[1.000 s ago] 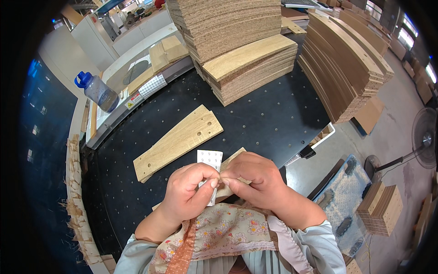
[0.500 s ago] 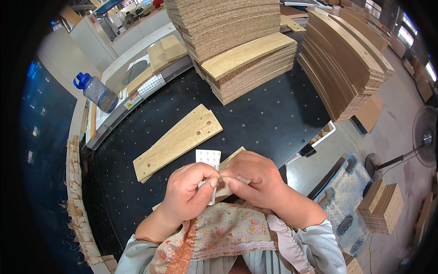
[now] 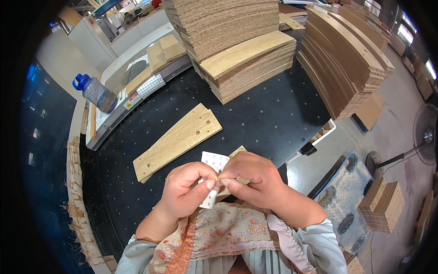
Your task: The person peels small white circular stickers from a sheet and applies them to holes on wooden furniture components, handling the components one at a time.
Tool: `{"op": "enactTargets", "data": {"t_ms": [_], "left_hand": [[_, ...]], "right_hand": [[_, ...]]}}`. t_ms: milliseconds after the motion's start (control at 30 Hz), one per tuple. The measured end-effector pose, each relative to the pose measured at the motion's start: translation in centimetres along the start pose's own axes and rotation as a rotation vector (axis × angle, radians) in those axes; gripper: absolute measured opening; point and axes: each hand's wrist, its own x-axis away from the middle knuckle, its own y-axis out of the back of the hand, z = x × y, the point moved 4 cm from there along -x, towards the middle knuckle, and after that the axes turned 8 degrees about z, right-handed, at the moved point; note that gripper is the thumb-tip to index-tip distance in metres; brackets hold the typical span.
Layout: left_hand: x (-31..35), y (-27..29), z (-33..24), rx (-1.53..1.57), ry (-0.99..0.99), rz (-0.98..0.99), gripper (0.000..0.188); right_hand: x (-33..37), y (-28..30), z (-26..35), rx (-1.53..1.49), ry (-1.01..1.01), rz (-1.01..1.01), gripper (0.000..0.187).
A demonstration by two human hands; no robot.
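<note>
Both hands meet in front of my chest, fingertips pinched together. Between them is a small white sheet of printed stickers [image 3: 212, 160], tilted, its upper part sticking out above my fingers and its lower end below. My left hand [image 3: 188, 187] has thumb and forefinger closed on the sheet's edge. My right hand [image 3: 252, 177] pinches beside it; its fingertips hide whatever they grip. Under the hands lies a wooden board [image 3: 239, 150], mostly covered. Farther left, two wood-grain boards with drilled holes [image 3: 178, 142] lie stacked askew on the black table [image 3: 255, 123].
Tall stacks of chipboard panels [image 3: 228, 32] stand at the back, with brown panels [image 3: 337, 64] to their right. A blue-capped water bottle [image 3: 101, 95] rests on the machine ledge at left. On the right floor are a fan [image 3: 426, 136] and more stacked panels [image 3: 381, 205].
The sticker sheet has tilted and shifted slightly right between my fingers. My hands stay almost in place, still pinched together.
</note>
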Motion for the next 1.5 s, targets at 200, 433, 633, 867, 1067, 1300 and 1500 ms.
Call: {"op": "enactTargets", "data": {"t_ms": [200,433,633,867,1067,1300,1500], "left_hand": [[-0.1,0.1,0.7,-0.089,-0.1,-0.023,0.004],[-0.4,0.0,-0.5,-0.361,-0.2,-0.058,0.008],[-0.2,0.0,-0.2,-0.357,-0.178,-0.071,0.007],[-0.3,0.0,-0.2,-0.319,-0.141,-0.074,0.009],[-0.3,-0.1,-0.2,-0.327,-0.121,-0.075,0.008],[-0.4,-0.2,0.0,-0.321,-0.127,-0.089,0.005],[-0.4,-0.1,0.2,-0.265,-0.066,-0.042,0.003]], "right_hand": [[0.2,-0.2,0.2,0.046,0.032,-0.022,0.007],[0.4,0.1,0.6,0.164,0.06,-0.03,0.009],[0.4,0.0,0.6,0.21,0.057,-0.057,0.009],[0.4,0.3,0.6,0.213,0.019,-0.044,0.008],[0.3,0.2,0.6,0.207,0.063,-0.102,0.01],[0.4,0.3,0.5,0.201,0.062,-0.096,0.009],[0.6,0.3,0.6,0.171,0.051,-0.077,0.009]]}}
